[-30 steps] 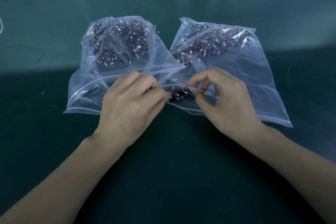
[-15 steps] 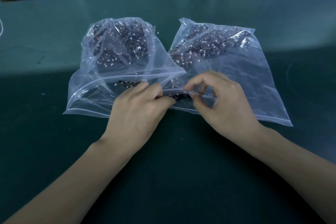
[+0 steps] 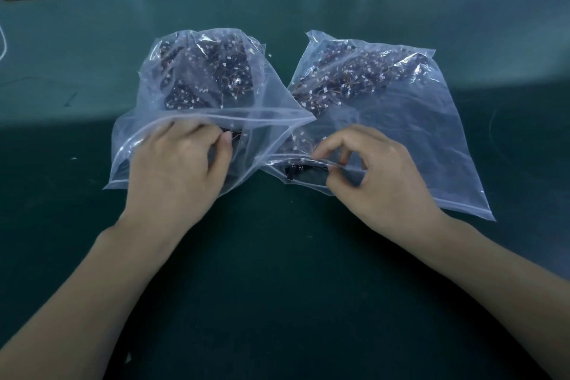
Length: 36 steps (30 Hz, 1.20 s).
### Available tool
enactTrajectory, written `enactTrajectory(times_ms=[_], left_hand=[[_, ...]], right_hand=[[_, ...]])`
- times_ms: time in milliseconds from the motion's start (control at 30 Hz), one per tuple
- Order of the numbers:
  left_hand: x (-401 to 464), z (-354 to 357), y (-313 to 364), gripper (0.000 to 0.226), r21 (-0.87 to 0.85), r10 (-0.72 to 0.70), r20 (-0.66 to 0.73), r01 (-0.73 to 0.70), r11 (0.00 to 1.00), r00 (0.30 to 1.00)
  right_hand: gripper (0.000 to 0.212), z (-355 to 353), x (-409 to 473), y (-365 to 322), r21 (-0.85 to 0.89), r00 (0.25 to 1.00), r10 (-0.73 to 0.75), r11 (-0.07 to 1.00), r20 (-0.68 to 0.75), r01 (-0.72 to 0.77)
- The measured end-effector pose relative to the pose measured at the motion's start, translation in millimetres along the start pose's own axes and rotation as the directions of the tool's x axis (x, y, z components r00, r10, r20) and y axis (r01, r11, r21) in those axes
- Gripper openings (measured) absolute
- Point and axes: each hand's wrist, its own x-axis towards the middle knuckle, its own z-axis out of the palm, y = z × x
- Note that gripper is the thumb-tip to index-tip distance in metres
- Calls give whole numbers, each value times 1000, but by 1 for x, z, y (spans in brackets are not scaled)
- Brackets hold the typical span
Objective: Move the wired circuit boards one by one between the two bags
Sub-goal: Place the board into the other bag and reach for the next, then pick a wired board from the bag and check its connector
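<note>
Head view, sole entry.

Dark green table (image 3: 277, 302): carries two clear zip-top plastic bags side by side, mouths toward the person, corners overlapping at centre.

Left clear plastic bag (image 3: 191, 77): heap of dark wired circuit boards (image 3: 212, 77) with white connectors at its far end. Left hand (image 3: 175, 176) is inside the mouth, fingers (image 3: 216, 145) curled, apparently pinching one board, though blur and plastic hide the contact.

Right clear plastic bag (image 3: 401, 133): second heap of boards (image 3: 354, 80) at the far end. Right hand (image 3: 370, 176) pinches the upper lip of the mouth between thumb and forefinger, holding it open.

Single dark board with black connector (image 3: 293, 170): lies just inside the right bag's mouth, just left of the right fingers, between the two hands. Long axis probably runs left-right along the mouth. The right hand is nearer.
</note>
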Motion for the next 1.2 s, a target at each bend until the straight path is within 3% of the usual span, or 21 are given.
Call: enactTrajectory(times_ms=[100, 200, 267, 500, 700, 1067, 1200], left_hand=[[2, 4, -8, 30, 75, -117, 181, 105, 992, 977], [-1, 13, -11, 55, 110, -150, 462, 112, 988, 874], [-1, 14, -13, 62, 86, -143, 537, 115, 990, 832], [-2, 5, -8, 31, 5, -87, 327, 90, 996, 941], [-5, -4, -4, 5, 19, -30, 191, 27, 999, 981], [-10, -5, 7, 14, -25, 63, -7, -63, 998, 998], [-11, -3, 14, 14, -85, 147, -79, -154, 984, 986]], right_hand=[[34, 0, 0, 0, 0, 1000, 3, 1000, 6, -3], [34, 0, -1, -2, 3, 1000, -2, 1000, 31, 2], [34, 0, -1, -3, 5, 999, -4, 1000, 46, 4], [35, 0, -1, -1, 4, 998, -5, 1000, 69, 4], [37, 1, -1, 0, -22, 997, -2, 1000, 83, 4], [41, -2, -1, -7, -102, 982, 75, 993, 173, -58], [27, -2, -3, -10, -56, 988, 43, 998, 145, -36]])
